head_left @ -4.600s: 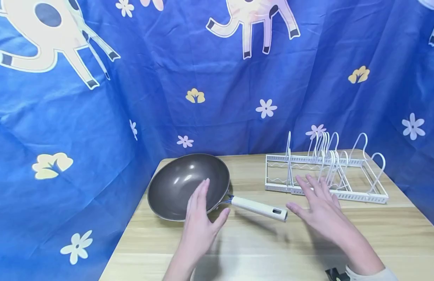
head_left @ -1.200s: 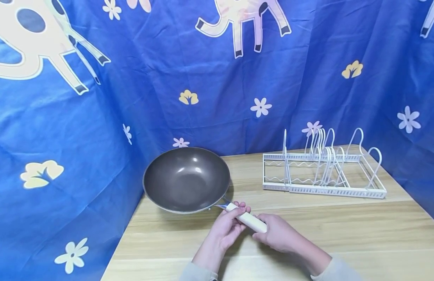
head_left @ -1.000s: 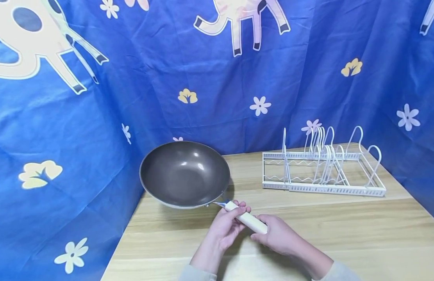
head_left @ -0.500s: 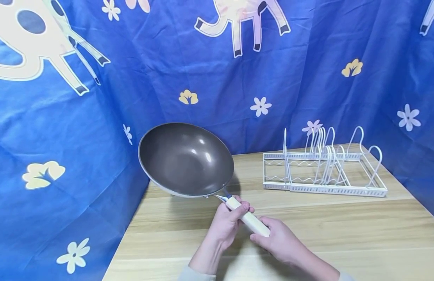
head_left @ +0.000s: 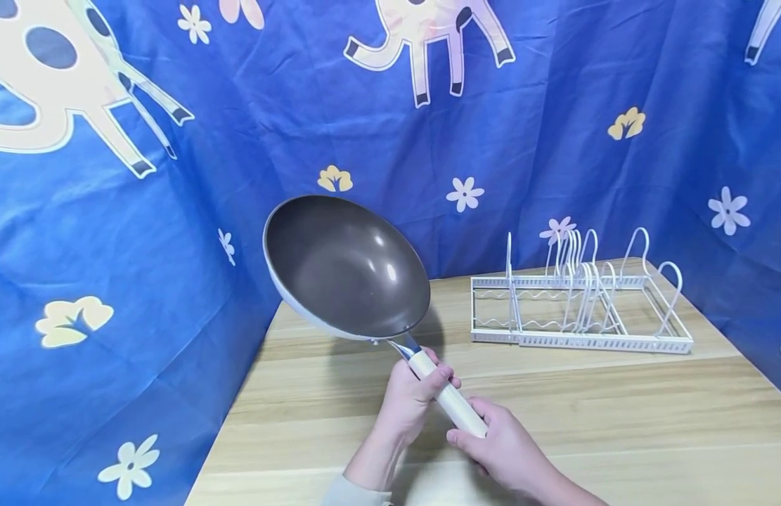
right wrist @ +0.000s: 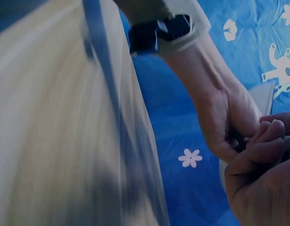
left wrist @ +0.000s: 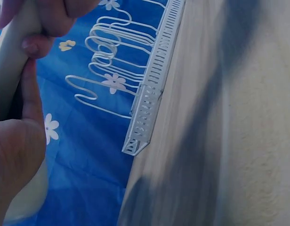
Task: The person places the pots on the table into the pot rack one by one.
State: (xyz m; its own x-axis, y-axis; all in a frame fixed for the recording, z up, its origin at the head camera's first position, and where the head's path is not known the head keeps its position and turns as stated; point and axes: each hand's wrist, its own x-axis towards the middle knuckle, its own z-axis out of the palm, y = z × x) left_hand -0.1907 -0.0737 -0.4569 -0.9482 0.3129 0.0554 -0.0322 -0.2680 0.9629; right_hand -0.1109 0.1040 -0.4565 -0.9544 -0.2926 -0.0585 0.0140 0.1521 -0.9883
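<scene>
A dark-coated wok (head_left: 346,267) with a pale outside hangs above the table, tilted so its far left rim is high and its inside faces me. My left hand (head_left: 410,393) grips the white handle (head_left: 456,407) near the wok's end, thumb over the top. Further down, my right hand (head_left: 500,446) holds the handle's free end. In the left wrist view, fingers of the right hand (left wrist: 55,19) wrap the handle beside my left hand (left wrist: 15,155). The right wrist view shows both hands close together, with curled fingers of my right hand (right wrist: 262,174) at the handle.
A white wire pan rack (head_left: 580,341) with several upright loops stands at the right back of the wooden table (head_left: 586,400). Blue patterned cloth (head_left: 390,154) hangs behind the table and along both sides.
From reaching hands over the resting wok, both hands took hold of its handle. The wok rose off the table and tilted steeper, its far rim climbing. The rack stayed put.
</scene>
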